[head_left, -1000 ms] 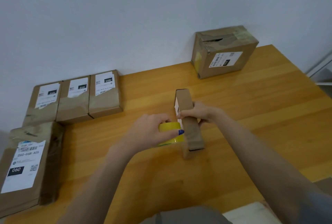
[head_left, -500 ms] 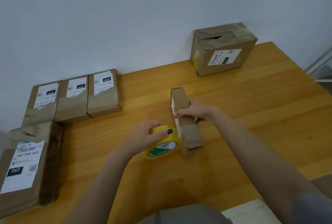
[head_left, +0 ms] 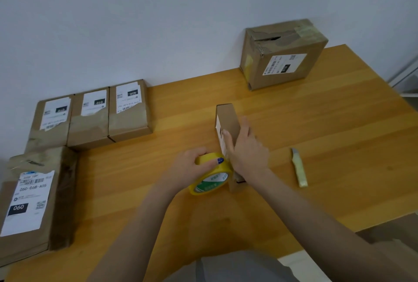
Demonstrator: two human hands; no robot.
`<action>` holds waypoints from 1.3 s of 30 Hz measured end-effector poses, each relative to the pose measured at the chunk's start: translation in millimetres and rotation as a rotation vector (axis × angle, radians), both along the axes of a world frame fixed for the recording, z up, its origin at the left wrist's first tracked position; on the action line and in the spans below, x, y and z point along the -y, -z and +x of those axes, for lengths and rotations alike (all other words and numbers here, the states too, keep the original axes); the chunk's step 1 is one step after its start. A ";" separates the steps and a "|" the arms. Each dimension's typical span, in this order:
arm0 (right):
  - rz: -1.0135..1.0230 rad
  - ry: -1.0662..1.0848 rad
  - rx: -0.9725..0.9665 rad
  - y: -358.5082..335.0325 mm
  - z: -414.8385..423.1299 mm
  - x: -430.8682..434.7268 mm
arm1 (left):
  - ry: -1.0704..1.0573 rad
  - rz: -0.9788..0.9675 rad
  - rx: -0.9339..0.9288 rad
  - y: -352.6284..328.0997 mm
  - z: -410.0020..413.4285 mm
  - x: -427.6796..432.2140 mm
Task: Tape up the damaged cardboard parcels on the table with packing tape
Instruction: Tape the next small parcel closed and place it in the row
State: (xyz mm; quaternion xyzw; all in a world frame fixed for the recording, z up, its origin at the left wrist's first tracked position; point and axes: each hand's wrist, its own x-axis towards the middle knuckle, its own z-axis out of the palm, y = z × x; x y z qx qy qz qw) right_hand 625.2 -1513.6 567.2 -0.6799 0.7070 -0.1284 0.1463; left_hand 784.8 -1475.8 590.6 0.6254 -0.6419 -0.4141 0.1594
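A slim cardboard parcel (head_left: 228, 119) stands on its long edge at the middle of the wooden table (head_left: 328, 137). My right hand (head_left: 247, 154) lies flat over its top edge with straight fingers, pressing on it. My left hand (head_left: 192, 165) grips a yellow roll of packing tape (head_left: 211, 176) held against the parcel's near left side. The parcel's near end is hidden behind my right hand.
A utility knife (head_left: 299, 167) lies to the right of the parcel. A larger torn box (head_left: 282, 55) stands at the back right by the wall. Three flat labelled parcels (head_left: 90, 116) lie at the back left, and a big one (head_left: 31, 205) at the left edge.
My right hand went from gripping the parcel to lying flat along its top. The tape roll stayed at the parcel's near left side. The knife came into view.
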 end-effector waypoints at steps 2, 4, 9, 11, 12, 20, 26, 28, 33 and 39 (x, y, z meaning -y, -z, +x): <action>0.002 -0.033 -0.043 0.4 0.0 0.7 | -0.005 0.009 -0.001 -0.6 -1.2 -3.1; 0.118 -0.057 0.083 0.1 -1.9 3.8 | -0.010 0.005 0.008 -2.3 -0.2 -4.3; 0.156 -0.096 0.397 -0.5 -19.5 13.9 | -0.004 -0.011 -0.014 -4.9 -4.7 -5.2; 0.184 -0.104 0.441 0.1 -23.5 11.5 | -0.005 -0.004 -0.021 -4.6 -5.4 -7.0; 0.212 -0.086 0.471 -0.9 -22.7 7.2 | -0.006 -0.003 -0.024 -4.3 -4.1 -7.6; 0.190 -0.149 0.348 5.1 -17.3 -8.2 | -0.027 -0.065 -0.024 3.7 -5.8 -17.3; 0.419 -0.177 0.381 -5.3 -27.0 -3.6 | -0.027 -0.056 -0.040 2.6 -4.1 -17.2; 0.400 -0.198 0.248 -4.2 -18.8 -2.5 | -0.019 -0.063 -0.011 2.7 -4.2 -17.2; 0.520 -0.189 0.635 1.9 -26.5 9.6 | -0.087 -0.133 -0.031 -7.3 -4.5 -12.9; 0.613 -0.138 0.716 26.6 -34.8 9.1 | 0.038 -0.027 -0.058 -10.3 -11.7 -2.3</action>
